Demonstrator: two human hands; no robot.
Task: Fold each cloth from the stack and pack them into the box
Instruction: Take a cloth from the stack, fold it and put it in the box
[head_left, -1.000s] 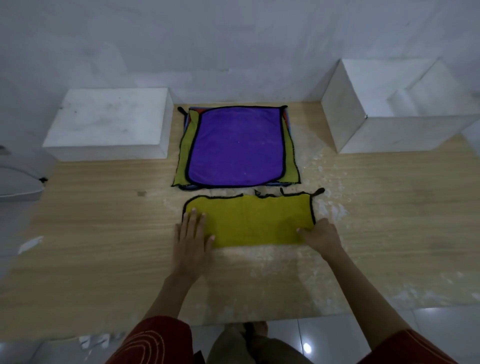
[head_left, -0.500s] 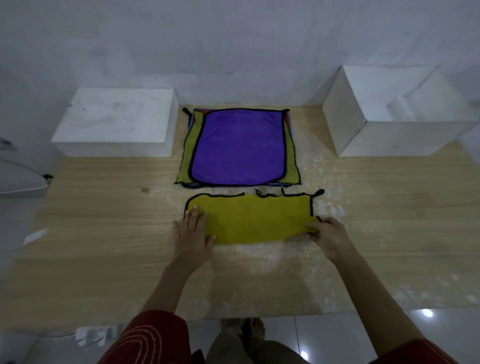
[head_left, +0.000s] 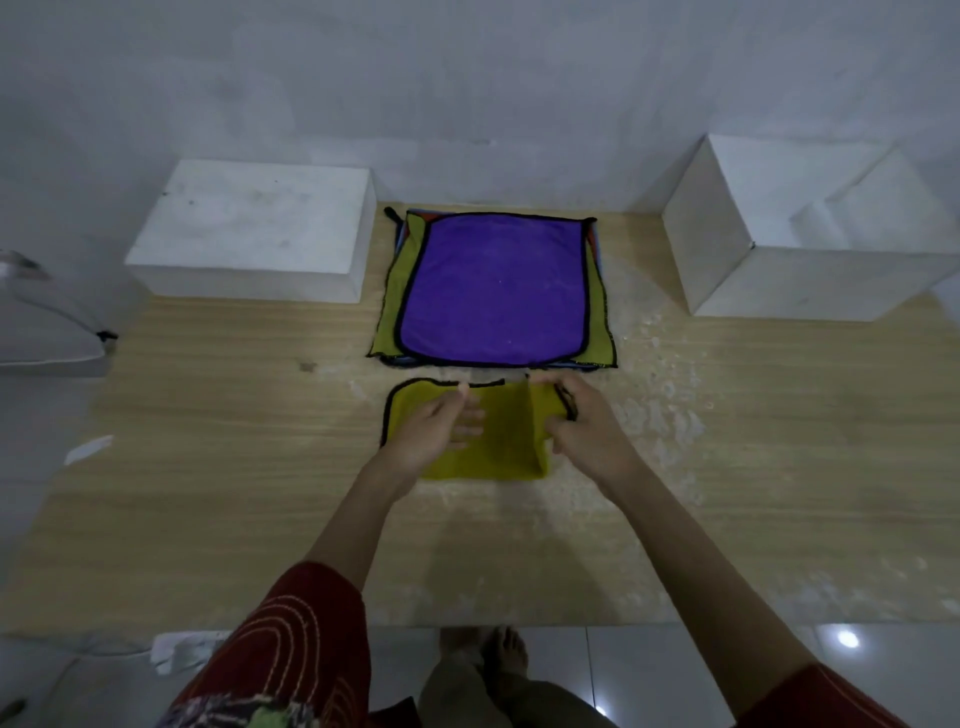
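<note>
The table was wood-grain board, matt, its finish scuffed to pale, rough-looking patches around the cloths. The yellow cloth was soft, fuzzy fabric, matt, bound along its edge with black stitching. The purple cloth had the same short nap and black binding, flecked with a few pale specks. The box and the block were white, matt and smooth-sided; the block's top bore faint grey smudges, and their material could not be told. The wall was white, matt and faintly mottled. The floor was glossy tile, mirroring lamps. The sleeve was dark red cloth with pale stitched lines.
</note>
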